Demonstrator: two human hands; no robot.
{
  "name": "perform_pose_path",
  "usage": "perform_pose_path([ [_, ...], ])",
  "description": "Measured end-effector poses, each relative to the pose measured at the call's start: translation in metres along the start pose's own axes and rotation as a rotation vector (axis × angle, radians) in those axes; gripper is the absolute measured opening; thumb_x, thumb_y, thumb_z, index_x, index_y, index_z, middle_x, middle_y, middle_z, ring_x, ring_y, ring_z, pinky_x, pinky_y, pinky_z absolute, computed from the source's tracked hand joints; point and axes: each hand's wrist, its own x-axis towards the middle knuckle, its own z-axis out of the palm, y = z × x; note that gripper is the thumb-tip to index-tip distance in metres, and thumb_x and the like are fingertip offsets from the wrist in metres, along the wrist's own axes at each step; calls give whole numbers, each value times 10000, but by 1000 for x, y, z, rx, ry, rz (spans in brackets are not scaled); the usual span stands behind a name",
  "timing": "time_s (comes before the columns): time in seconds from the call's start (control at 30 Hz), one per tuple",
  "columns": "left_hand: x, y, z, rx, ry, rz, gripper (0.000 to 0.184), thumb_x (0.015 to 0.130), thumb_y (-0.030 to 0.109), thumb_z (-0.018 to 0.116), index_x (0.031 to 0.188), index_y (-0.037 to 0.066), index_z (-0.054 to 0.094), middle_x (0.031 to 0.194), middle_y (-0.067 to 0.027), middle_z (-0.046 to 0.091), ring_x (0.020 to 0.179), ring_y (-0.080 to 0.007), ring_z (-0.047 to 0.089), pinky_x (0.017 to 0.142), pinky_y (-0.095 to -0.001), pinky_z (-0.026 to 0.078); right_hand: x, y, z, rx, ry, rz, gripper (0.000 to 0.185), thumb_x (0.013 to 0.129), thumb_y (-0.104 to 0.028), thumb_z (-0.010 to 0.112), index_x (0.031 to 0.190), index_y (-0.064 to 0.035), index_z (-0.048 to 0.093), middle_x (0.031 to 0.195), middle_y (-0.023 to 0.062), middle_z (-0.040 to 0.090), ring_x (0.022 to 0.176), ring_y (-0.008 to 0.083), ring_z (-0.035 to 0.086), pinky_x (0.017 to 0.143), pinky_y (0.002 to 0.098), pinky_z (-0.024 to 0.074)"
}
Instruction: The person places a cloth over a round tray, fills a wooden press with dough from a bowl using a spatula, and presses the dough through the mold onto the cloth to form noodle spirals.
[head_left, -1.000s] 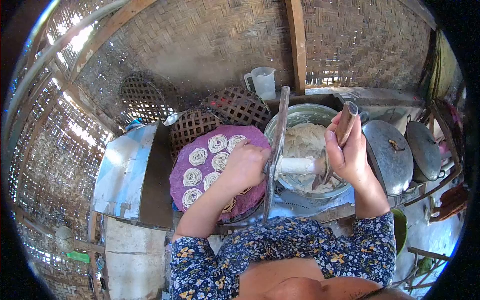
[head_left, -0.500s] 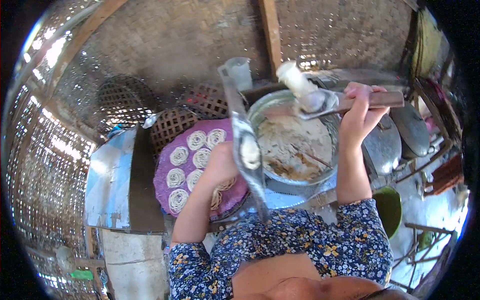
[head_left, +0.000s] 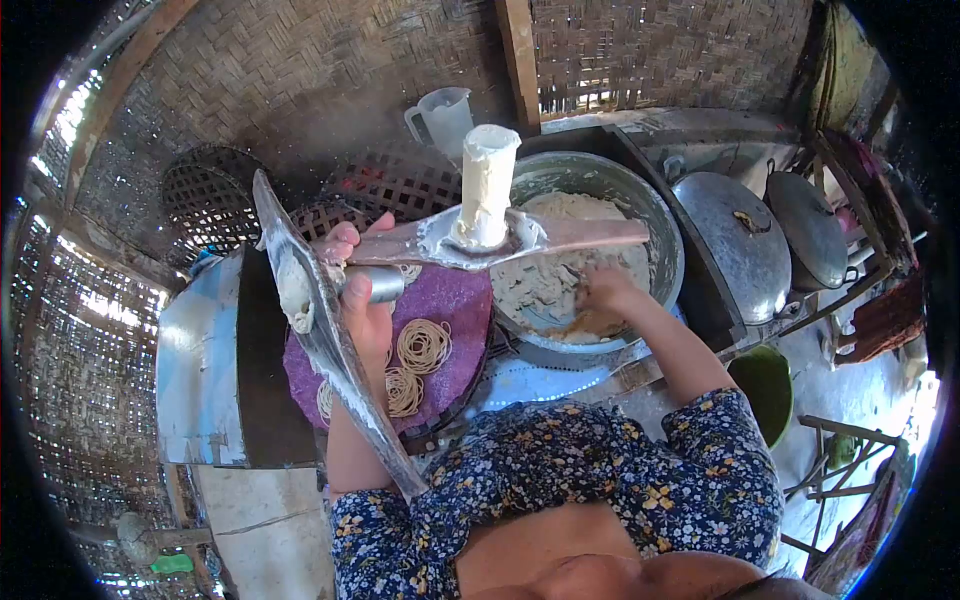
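Observation:
My left hand [head_left: 362, 300] grips both parts of a wooden noodle press. One part is a long wooden bar [head_left: 345, 370] with a metal cylinder [head_left: 385, 284] and pale dough in its opening. The other is a plunger [head_left: 490, 185], coated in dough and pointing up from a wooden handle [head_left: 595, 233]. My right hand [head_left: 605, 288] has its fingers curled into the dough [head_left: 560, 275] inside a large metal basin [head_left: 668, 215]. Below my left hand, coiled noodle nests [head_left: 424, 346] lie on a round purple mat [head_left: 460, 310], partly hidden by the press and arm.
A clear plastic jug [head_left: 445, 118] stands behind the basin by the woven wall. Lidded metal pots [head_left: 730, 240] sit to the right, above a green tub [head_left: 765, 395]. Dark woven baskets [head_left: 210, 195] lean at the back left, near a blue-and-white panel [head_left: 200, 350].
The plunger has passed from my right hand to my left, which now holds both press parts and has moved left. My right hand has dropped into the dough.

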Motion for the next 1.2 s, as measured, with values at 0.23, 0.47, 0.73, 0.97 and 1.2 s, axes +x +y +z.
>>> perform_pose_path([
  [0.23,-12,24,-42,261,-68,31,431,832,359,574,1174,132,441,1116,-71,408,1147,-352,424,929,-485,382,-6,40,-1,-112,-160,-14,193,682,-140,595,826,-31,663,874,169,637,822,312,620,707,389,503],
  [0.47,-27,52,-56,330,27,52,504,820,438,569,1182,121,421,1134,-64,406,1132,-320,439,934,-478,380,66,59,51,-121,-282,29,233,757,-220,542,922,-102,657,856,161,633,805,332,602,711,409,479],
  [0.73,-62,100,-55,410,233,-11,622,745,525,618,1121,87,387,1066,-66,388,1066,-319,485,881,-463,430,88,45,99,384,-356,92,429,690,-443,645,734,-16,657,680,168,622,647,318,600,626,385,479],
  [0.97,-71,102,-57,405,197,-43,619,725,514,647,1135,103,431,1062,-68,382,1029,-320,514,829,-439,472,72,5,94,615,-290,115,593,804,-565,501,689,1,637,575,124,577,520,228,541,537,369,445],
  [1.2,-53,88,-33,532,146,-38,423,704,245,741,1036,63,552,971,-102,501,832,-334,610,720,-411,515,41,8,8,638,-457,137,497,811,-489,552,646,-26,626,559,78,549,422,154,490,414,301,400],
])
